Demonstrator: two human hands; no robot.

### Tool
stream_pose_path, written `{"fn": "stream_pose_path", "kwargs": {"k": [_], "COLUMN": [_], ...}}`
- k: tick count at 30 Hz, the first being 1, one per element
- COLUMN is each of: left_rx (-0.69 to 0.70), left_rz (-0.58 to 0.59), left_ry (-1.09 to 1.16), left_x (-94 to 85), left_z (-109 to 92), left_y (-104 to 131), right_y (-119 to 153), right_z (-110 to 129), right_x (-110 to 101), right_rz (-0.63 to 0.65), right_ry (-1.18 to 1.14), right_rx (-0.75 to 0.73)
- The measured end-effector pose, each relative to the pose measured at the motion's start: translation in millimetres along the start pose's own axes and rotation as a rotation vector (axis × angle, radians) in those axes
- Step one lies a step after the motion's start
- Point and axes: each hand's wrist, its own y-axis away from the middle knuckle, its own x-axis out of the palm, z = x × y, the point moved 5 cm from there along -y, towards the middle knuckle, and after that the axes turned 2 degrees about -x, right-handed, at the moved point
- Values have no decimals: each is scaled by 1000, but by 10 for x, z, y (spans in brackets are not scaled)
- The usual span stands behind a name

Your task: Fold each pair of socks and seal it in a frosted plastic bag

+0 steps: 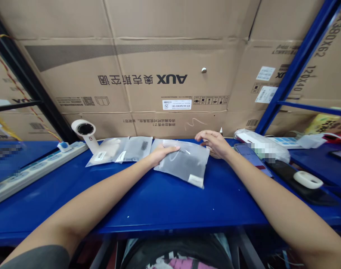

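- The left hand point(160, 154) is clamped on a frosted plastic bag point(183, 162), thumb on top, holding it by its left side above the blue counter point(170, 203).
- The right hand point(213, 142) is poised at the bag's upper right corner, fingers bent; whether they meet or touch the plastic cannot be told.
- A white label point(196, 180) marks the bag's lower corner, on the near side of the right hand.
- Just left of the left hand lies a gray packet point(136, 148); farther left is a clear packet with pale contents point(110, 146).
- To the right of the right hand are a phone point(253, 158), a white mouse point(308, 179) and a plastic-wrapped white package point(264, 144).
- Well left of the left hand, a white device with a round dark face point(90, 143) stands near a long power strip point(51, 163).
- Beyond both hands rises a cardboard wall point(159, 28), its AUX lettering upside down.
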Motion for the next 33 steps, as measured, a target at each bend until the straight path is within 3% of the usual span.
{"fn": "stream_pose_path", "kwargs": {"k": [2,6,8,9,11,14,17,19,21,26,30,33], "left_rx": [35,10,14,39,116,237,341,391,438,537,553,559], "left_rz": [87,221,251,240,185,116,9,-83,-107,125,247,312], "left_ry": [-112,-434,-687,-813,-1024,-1218,-1293,-1315,-1338,-1390,-1470,-1448], "left_x": [-32,-104,-108,-103,-77,-31,-55,-91,-70,286,553,617], "left_z": [-111,-237,-244,-248,-265,-295,-335,-353,-348,-282,-224,-181], "left_y": [13,54,67,68,64,62,47,20,-24,-140,-198,-232], "right_y": [51,327,456,482,456,366,355,401,490,733,770,756], "right_z": [46,-50,-106,-129,-169,-178,-107,-47,-11,-66,-89,-26], "right_x": [102,504,693,763,835,820,812,860,965,1265,1359,1371], "right_rz": [180,674,804,802,663,375,261,311,451,759,813,857], "right_ry": [131,183,178,184,209,283,375,399,437,631,699,699], "right_rx": [29,283,343,327,223,-52,-357,-495,-567,-574,-525,-523]}}
